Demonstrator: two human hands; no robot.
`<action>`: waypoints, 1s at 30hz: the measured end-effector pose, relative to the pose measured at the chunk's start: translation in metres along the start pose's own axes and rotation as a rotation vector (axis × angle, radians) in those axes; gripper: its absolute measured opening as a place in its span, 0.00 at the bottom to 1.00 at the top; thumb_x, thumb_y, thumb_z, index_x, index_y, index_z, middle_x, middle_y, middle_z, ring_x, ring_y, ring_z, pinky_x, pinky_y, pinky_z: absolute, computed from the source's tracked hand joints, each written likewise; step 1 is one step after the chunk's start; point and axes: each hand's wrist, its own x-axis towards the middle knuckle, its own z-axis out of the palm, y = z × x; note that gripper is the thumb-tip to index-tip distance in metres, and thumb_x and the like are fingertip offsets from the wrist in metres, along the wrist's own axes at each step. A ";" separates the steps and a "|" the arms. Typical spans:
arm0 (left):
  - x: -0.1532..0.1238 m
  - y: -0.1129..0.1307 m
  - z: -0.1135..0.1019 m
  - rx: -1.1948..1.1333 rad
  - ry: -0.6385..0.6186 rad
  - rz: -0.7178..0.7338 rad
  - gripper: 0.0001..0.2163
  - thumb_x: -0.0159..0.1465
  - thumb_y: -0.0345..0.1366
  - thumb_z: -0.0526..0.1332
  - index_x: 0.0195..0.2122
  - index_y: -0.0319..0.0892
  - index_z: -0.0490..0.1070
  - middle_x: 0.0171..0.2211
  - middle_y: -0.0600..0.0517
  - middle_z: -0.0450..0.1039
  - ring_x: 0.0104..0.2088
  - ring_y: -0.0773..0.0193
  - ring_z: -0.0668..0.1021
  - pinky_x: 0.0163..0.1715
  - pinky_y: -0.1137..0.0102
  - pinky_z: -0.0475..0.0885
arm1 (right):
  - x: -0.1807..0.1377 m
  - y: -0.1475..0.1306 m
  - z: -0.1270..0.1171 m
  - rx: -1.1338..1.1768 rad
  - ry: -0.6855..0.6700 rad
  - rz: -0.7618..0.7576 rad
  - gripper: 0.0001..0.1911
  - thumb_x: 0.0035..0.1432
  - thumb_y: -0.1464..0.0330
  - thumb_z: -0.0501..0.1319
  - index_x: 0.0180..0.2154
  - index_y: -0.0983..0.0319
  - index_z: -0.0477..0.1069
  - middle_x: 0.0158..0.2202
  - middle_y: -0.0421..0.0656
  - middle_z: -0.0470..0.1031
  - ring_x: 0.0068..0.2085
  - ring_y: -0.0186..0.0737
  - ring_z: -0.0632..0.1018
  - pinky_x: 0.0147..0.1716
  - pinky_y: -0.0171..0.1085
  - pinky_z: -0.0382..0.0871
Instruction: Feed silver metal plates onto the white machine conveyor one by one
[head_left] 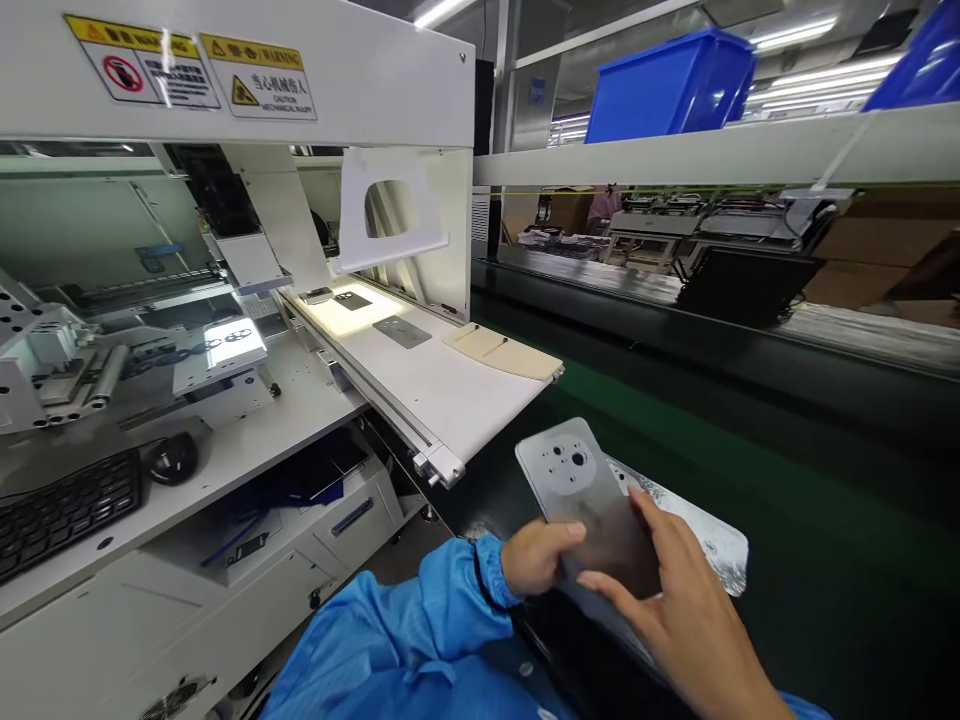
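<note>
A grey phone back cover point(592, 490) with several camera holes near its top is held tilted in front of me. My left hand point(538, 555) is closed on its left edge, thumb on the face. From the right, my right hand point(679, 580) grips the opposite edge with thumb and fingers; its lower end is partly hidden by the hands. Behind the right hand lies a shiny silvery sheet or tray point(720, 535), partly covered. Two dark phone back covers, one farther off point(352, 300) and one nearer point(403, 331), lie flat on a white conveyor belt point(442, 385).
A beige plate point(504, 350) juts over the conveyor's right side. Beneath it runs a dark green belt point(825, 470). At left, a machine bench carries a keyboard point(71, 510) and mouse point(172, 458). A blue bin point(660, 85) stands on the overhead shelf.
</note>
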 end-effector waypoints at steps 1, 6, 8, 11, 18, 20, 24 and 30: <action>0.000 0.001 0.000 -0.054 0.031 -0.003 0.28 0.56 0.53 0.60 0.48 0.35 0.74 0.46 0.39 0.77 0.53 0.44 0.75 0.57 0.52 0.64 | 0.001 0.002 -0.002 0.042 -0.010 0.030 0.37 0.57 0.45 0.57 0.59 0.61 0.58 0.46 0.52 0.72 0.44 0.50 0.77 0.34 0.43 0.76; 0.001 0.016 -0.004 -0.325 0.135 -0.058 0.25 0.51 0.43 0.68 0.47 0.32 0.73 0.44 0.37 0.78 0.49 0.42 0.77 0.53 0.52 0.68 | 0.003 0.021 -0.011 0.314 -0.079 0.344 0.23 0.57 0.51 0.59 0.47 0.59 0.67 0.33 0.43 0.72 0.30 0.39 0.75 0.27 0.38 0.73; 0.002 0.017 -0.005 -0.332 0.242 -0.072 0.25 0.48 0.40 0.70 0.46 0.32 0.74 0.42 0.39 0.79 0.48 0.44 0.78 0.52 0.53 0.69 | 0.004 0.023 -0.012 0.448 -0.121 0.418 0.19 0.57 0.52 0.58 0.43 0.59 0.69 0.30 0.42 0.73 0.28 0.38 0.75 0.26 0.36 0.73; 0.004 0.015 -0.003 -0.323 0.351 -0.086 0.28 0.46 0.37 0.73 0.48 0.33 0.73 0.41 0.41 0.79 0.46 0.46 0.79 0.51 0.55 0.69 | 0.005 0.021 -0.010 0.534 -0.157 0.461 0.17 0.55 0.53 0.59 0.37 0.59 0.71 0.31 0.44 0.76 0.30 0.39 0.77 0.28 0.37 0.73; 0.002 0.014 0.000 -0.259 0.394 -0.051 0.28 0.46 0.44 0.74 0.46 0.35 0.74 0.39 0.44 0.80 0.41 0.51 0.80 0.48 0.58 0.71 | 0.011 0.023 -0.015 0.504 -0.174 0.530 0.18 0.50 0.51 0.62 0.25 0.59 0.71 0.21 0.40 0.72 0.23 0.37 0.72 0.21 0.35 0.67; 0.001 0.010 -0.013 -0.262 0.382 -0.090 0.27 0.46 0.48 0.72 0.43 0.34 0.75 0.35 0.44 0.80 0.38 0.52 0.81 0.46 0.58 0.72 | 0.022 0.030 -0.021 0.500 -0.141 0.573 0.19 0.48 0.50 0.63 0.26 0.59 0.73 0.22 0.42 0.74 0.23 0.40 0.74 0.21 0.36 0.69; 0.001 -0.002 -0.055 -0.325 0.179 -0.308 0.29 0.42 0.51 0.71 0.38 0.31 0.75 0.28 0.42 0.79 0.29 0.51 0.81 0.41 0.55 0.72 | 0.067 0.033 -0.017 0.534 -0.154 0.655 0.22 0.41 0.49 0.66 0.29 0.61 0.76 0.24 0.44 0.78 0.25 0.44 0.77 0.22 0.38 0.70; -0.005 -0.021 -0.099 -0.300 0.087 -0.430 0.26 0.43 0.50 0.68 0.34 0.30 0.75 0.29 0.39 0.78 0.34 0.47 0.81 0.46 0.53 0.69 | 0.157 -0.001 0.052 0.362 -0.307 0.352 0.21 0.53 0.54 0.59 0.34 0.65 0.78 0.27 0.46 0.79 0.26 0.42 0.77 0.23 0.37 0.69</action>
